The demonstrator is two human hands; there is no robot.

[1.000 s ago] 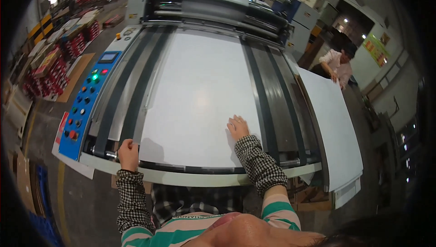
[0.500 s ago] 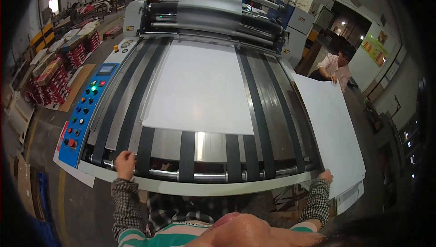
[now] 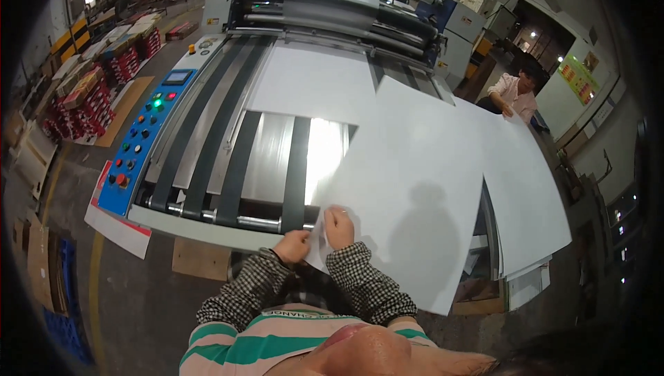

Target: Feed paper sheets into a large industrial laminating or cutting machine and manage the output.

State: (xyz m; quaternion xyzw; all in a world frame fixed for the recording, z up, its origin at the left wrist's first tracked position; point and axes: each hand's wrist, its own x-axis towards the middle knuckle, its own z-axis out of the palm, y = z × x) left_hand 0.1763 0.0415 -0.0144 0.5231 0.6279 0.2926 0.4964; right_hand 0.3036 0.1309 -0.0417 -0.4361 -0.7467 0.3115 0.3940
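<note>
A large white sheet (image 3: pixel 422 161) lies slantwise over the right half of the machine's belt table, its near corner hanging past the front edge. My right hand (image 3: pixel 339 228) is closed on the sheet's left border. Just to the left, my left hand (image 3: pixel 292 246) has its fingers pinched at the same border, close to the near corner. Farther in, another white sheet (image 3: pixel 311 75) lies flat on the dark belts (image 3: pixel 238 161) and reaches the rollers. At the right stands a stack of white sheets (image 3: pixel 529 196), partly covered by the slanted one.
A blue control panel (image 3: pixel 145 137) with knobs and a small screen runs along the table's left side. Rollers (image 3: pixel 332 13) span the back. A co-worker's hand (image 3: pixel 508 109) touches the stack's far end. Red-and-white piles (image 3: pixel 86 99) stand on the floor at left.
A sheet has come from the right stack onto the table, held in my right hand. My hands have moved together near the front edge. The flat sheet has travelled toward the rollers.
</note>
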